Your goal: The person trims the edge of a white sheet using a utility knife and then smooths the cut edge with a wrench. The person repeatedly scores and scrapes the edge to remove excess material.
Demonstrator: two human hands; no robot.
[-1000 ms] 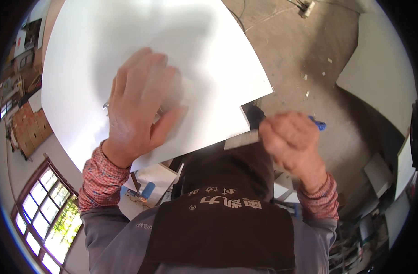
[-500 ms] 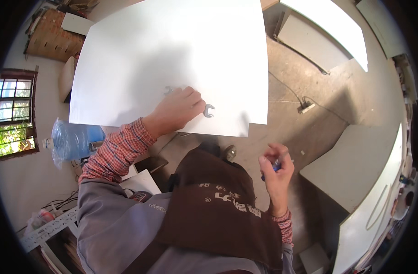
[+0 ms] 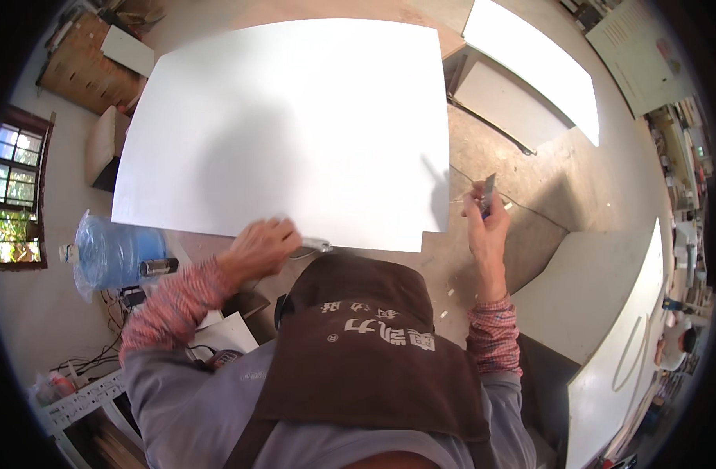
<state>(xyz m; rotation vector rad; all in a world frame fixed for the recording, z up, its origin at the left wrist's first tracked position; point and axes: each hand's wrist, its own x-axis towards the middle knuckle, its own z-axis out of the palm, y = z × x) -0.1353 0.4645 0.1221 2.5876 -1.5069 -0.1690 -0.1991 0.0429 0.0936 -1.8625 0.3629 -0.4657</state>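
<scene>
My left hand (image 3: 260, 248) is closed on an open-end wrench (image 3: 317, 245) at the near edge of a large white board (image 3: 358, 102). The wrench's silver jaw end points right from my fingers, just above my apron; the rest of it is hidden or blurred. Beyond the board's right side, my right hand (image 3: 488, 234) is raised. Its fingers are wrapped round a small tool (image 3: 489, 187) with a flat grey upper part and a bit of blue low down; its exact kind is not clear.
A blue water jug (image 3: 115, 254) in clear plastic stands left of the board. Another white panel (image 3: 530, 62) is at the far right, with a cable on the floor below it. Pale boards (image 3: 608, 281) lean at the right.
My left hand has lifted the wrench off the board and drawn it toward me. My right hand has moved up and forward, and the tool's grey part now shows upright.
</scene>
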